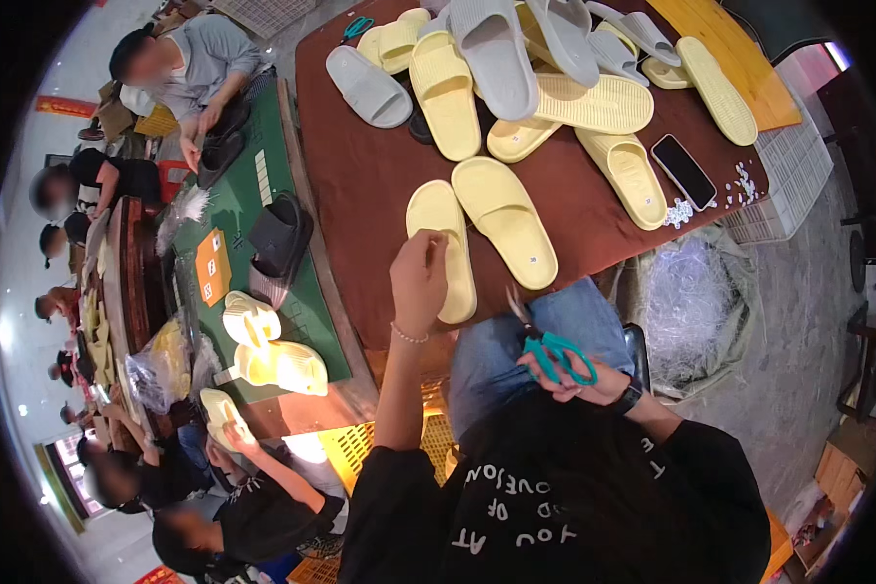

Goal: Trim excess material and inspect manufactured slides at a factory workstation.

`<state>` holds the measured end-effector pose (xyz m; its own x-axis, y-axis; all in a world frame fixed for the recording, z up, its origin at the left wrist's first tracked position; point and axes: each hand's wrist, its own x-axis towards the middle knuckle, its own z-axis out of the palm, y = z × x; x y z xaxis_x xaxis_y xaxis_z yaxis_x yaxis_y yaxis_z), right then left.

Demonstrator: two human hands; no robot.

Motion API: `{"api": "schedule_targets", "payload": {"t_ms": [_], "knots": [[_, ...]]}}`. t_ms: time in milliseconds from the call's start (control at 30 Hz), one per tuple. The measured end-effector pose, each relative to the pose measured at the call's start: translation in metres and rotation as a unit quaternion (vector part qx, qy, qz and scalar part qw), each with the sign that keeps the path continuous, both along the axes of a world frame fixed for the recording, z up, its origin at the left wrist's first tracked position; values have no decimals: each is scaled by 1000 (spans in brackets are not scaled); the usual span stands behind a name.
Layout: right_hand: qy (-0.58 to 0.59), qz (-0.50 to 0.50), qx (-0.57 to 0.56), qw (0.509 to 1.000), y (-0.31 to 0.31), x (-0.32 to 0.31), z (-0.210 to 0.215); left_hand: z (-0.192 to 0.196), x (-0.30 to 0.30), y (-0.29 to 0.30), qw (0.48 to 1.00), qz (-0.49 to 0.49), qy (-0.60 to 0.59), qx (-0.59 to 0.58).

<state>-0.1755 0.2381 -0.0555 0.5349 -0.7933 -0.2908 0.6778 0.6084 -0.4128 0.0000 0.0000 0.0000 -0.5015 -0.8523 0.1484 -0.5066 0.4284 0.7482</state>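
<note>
My left hand (420,282), fingers curled together, is over the foot bed of a pale yellow slide slipper (436,206) on the brown-covered table. Whatever its fingertips may pinch is hidden. Right beside that slipper lies a second yellow slide (508,219), with a small white sticker on its sole. Low over my lap, my right hand (599,383) is wrapped around the teal handles of a pair of scissors (543,348). Their blades point up and away from me, toward the table edge.
A heap of yellow and grey slides (496,68) covers the far side of the table. A phone (684,172) and white scraps (681,212) lie at the right. Below stands a sack of clear plastic (696,302). Co-workers sit leftward around a green-topped table (287,156).
</note>
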Motion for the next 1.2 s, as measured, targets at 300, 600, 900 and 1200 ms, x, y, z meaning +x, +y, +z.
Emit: {"api": "schedule_targets", "payload": {"t_ms": [300, 600, 900, 1200], "knots": [[61, 12, 20, 998, -86, 26, -12, -40, 20, 23, 995, 76, -9, -57], [163, -193, -6, 967, -146, 23, -10, -61, 20, 53, 986, 130, 71, 73], [716, -275, -168, 619, -142, -67, -19, -19, -1, 141, 886, -250, 87, 381], [574, -30, -282, 768, -17, -38, -3, -16, -22, 129, 847, -10, 297, 440]]}}
